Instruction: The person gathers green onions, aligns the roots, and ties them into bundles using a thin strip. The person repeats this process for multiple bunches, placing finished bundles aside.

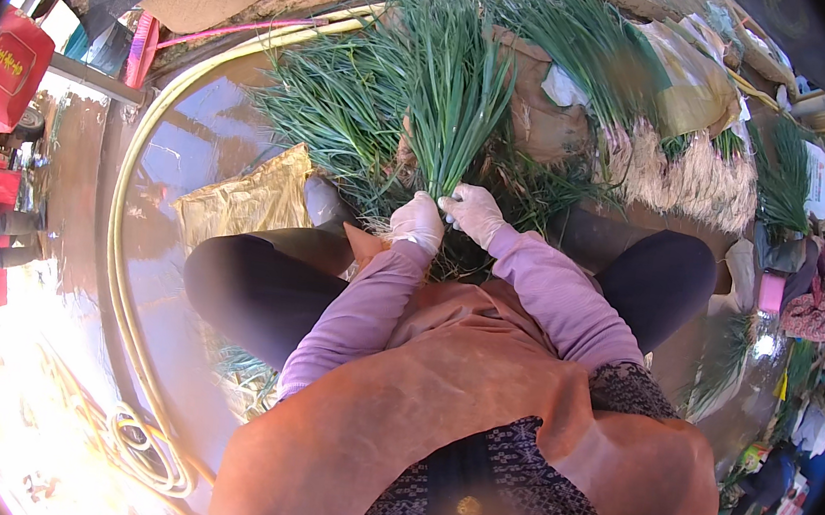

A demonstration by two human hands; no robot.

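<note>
My left hand (418, 222), in a white glove, grips a bunch of long green leafy stalks (450, 103), like scallions, near its lower end. The leaves fan out away from me. My right hand (474, 213), gloved too, is at the same end of the bunch from the right, its thumb and fingers closed against the stalks. The roots of this bunch are hidden by my hands. A loose heap of similar greens (346, 100) lies to the left and beneath the bunch. Stray green stalks (540, 188) lie to the right, between my legs.
Bundles of the greens with pale roots (707, 179) lie at the right, partly under a plastic sheet (695, 76). A yellow hose (125, 197) curves over the wet floor at left, beside a yellowish woven sack (253, 192). Other people are at both edges.
</note>
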